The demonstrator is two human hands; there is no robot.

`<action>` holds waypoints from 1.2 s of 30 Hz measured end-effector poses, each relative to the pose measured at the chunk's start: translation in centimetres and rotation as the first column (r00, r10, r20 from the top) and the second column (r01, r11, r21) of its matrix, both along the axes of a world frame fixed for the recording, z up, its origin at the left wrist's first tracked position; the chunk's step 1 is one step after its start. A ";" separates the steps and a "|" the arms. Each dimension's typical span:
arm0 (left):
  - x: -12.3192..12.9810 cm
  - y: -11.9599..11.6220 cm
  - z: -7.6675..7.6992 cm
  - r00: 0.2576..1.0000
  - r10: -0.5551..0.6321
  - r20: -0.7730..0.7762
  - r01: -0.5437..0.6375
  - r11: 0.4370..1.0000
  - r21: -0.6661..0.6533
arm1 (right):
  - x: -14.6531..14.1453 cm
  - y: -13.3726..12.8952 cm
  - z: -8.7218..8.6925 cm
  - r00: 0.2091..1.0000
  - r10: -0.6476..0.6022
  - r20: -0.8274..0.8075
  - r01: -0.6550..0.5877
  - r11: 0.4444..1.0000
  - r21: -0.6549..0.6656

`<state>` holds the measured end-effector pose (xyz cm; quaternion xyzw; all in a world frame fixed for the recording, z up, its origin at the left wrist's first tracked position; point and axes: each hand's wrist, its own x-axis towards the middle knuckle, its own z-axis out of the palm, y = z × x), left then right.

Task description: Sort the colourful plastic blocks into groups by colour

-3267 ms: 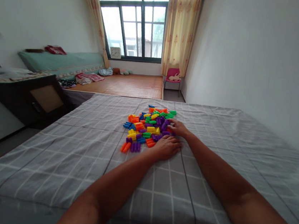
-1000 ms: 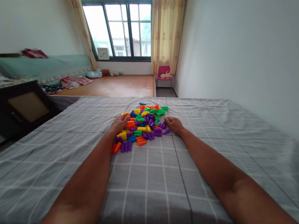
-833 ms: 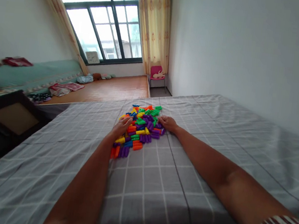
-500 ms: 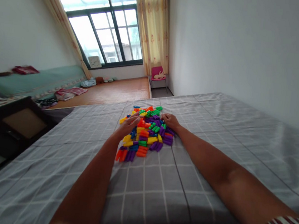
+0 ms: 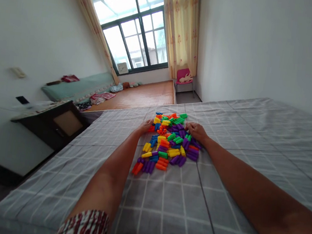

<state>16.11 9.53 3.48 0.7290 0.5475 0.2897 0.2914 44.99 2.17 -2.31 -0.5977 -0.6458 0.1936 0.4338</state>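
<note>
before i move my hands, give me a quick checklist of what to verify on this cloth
1. Left hand at the left edge of the plastic blocks: ok.
2. Right hand at their right side: ok.
3. Either hand gripping a block: cannot tell, the detail is too small.
4. Visible blocks lying on the checked cloth: ok.
5. Colours kept apart: not ok, orange, yellow, green, blue and purple are mixed.
6. Patterned sleeve on the left arm away from the blocks: ok.

Left forearm (image 5: 115, 165) and right forearm (image 5: 245, 187) extend forward, converging; left hand (image 5: 145, 126) angles inward, its grip unclear, while right hand (image 5: 197, 131) is loosely curled, the two hands apart.
</note>
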 end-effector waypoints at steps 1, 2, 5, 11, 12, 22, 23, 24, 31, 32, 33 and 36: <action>0.4 -0.6 0.1 0.997 -0.048 0.053 0.050 0.998 -0.036 | 0.0 0.0 0.0 1.000 0.000 0.000 0.000 1.000 -0.002; 0.8 -1.3 0.4 0.992 -0.098 0.080 0.103 0.993 -0.058 | 0.1 0.0 0.0 1.000 0.000 -0.001 0.000 1.000 -0.004; 0.4 -4.0 2.1 0.960 -0.254 0.114 0.260 0.965 -0.033 | 0.2 -0.2 0.2 1.000 0.008 -0.022 -0.008 1.000 -0.017; -5.7 -11.3 1.5 0.933 -0.264 -0.246 0.295 0.950 0.098 | 0.5 -0.8 0.5 0.998 0.017 -0.064 -0.021 0.999 -0.049; -6.5 -12.7 0.6 0.917 -0.252 -0.310 0.290 0.954 0.081 | 0.6 -0.8 0.4 0.998 0.017 -0.062 -0.021 0.998 -0.053; 1.2 -15.0 -3.8 0.986 0.054 -0.159 -0.010 0.965 0.263 | 0.4 -1.4 0.6 0.998 -0.002 -0.061 -0.002 0.998 -0.056; 2.5 -14.5 -3.4 0.991 0.044 -0.125 -0.008 0.961 0.275 | 0.5 -1.4 0.7 0.997 0.005 -0.073 -0.009 0.999 -0.052; 3.7 -14.2 -2.8 0.995 0.023 -0.098 0.007 0.956 0.292 | 0.5 -1.4 0.7 0.996 0.014 -0.091 -0.019 0.999 -0.048; 7.5 -16.7 1.2 0.953 -0.224 -0.203 0.299 0.794 0.528 | 0.7 -1.4 1.2 0.952 0.054 -0.301 -0.092 0.989 -0.114; 7.7 -17.6 1.3 0.902 -0.331 -0.277 0.431 0.735 0.523 | 0.7 -1.4 1.3 0.951 0.057 -0.305 -0.099 0.988 -0.121; 7.9 -18.5 1.1 0.820 -0.441 -0.365 0.573 0.650 0.500 | 0.6 -1.4 1.4 0.951 0.065 -0.302 -0.107 0.986 -0.126; 8.5 -20.4 -0.1 0.567 -0.584 -0.581 0.824 0.409 0.393 | 0.4 -1.4 1.7 0.957 0.105 -0.270 -0.141 0.983 -0.120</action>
